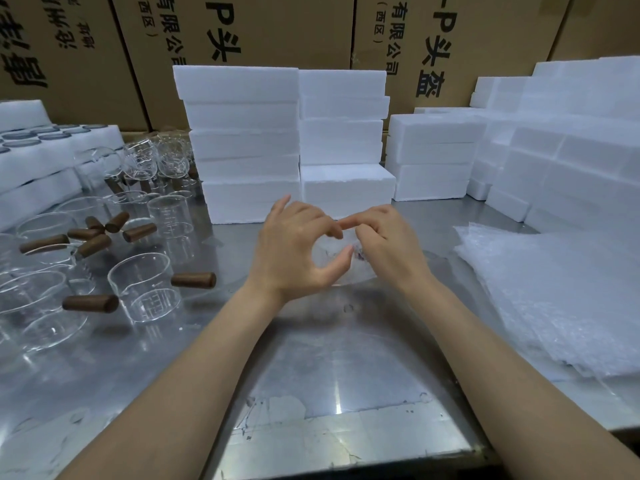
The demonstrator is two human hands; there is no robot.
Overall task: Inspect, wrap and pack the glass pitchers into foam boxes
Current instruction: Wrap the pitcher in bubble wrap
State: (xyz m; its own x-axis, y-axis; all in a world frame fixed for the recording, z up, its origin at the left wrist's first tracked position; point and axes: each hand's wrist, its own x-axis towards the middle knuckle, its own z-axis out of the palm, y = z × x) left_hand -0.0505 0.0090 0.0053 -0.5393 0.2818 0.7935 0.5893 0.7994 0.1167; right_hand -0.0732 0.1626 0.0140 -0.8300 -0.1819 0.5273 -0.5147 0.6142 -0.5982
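My left hand [294, 251] and my right hand [388, 244] meet above the middle of the steel table [346, 382]. Between them is a see-through item that looks like a glass pitcher [330, 254]; its outline is hard to make out. The left thumb and fingers curl in a ring round it. The right fingers curl on its other side, and the two index fingertips touch. Several more glass pitchers [145, 289] with brown wooden handles [194, 280] stand and lie at the left. White foam boxes [242, 143] are stacked just behind my hands.
A pile of bubble-wrap sheets [554, 299] lies at the right. More foam boxes [571, 150] rise behind it. Foam trays [34, 157] holding round lids sit at the far left. Printed cardboard cartons [277, 29] wall off the back.
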